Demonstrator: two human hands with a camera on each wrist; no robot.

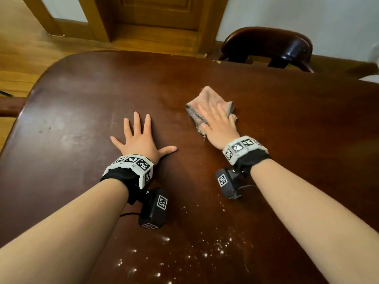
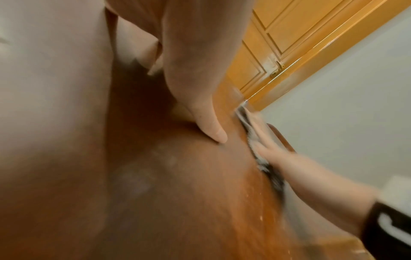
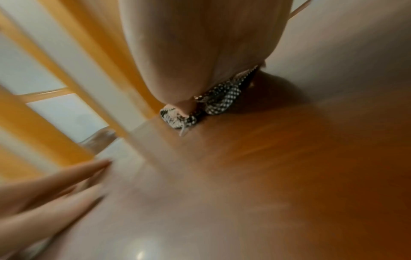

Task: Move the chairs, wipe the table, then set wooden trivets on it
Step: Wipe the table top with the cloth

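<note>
A dark brown wooden table fills the head view. My right hand lies flat with straight fingers on a pink cloth with a checked edge, pressing it onto the tabletop at centre right. The cloth's checked edge peeks from under my palm in the right wrist view. My left hand rests flat on the table with fingers spread, left of the cloth and apart from it. Its thumb touches the wood in the left wrist view. White specks lie scattered on the table near me.
A dark wooden chair stands at the table's far right edge. Behind the table are a wooden door, a wooden floor and a pale wall. A chair arm shows at the left edge.
</note>
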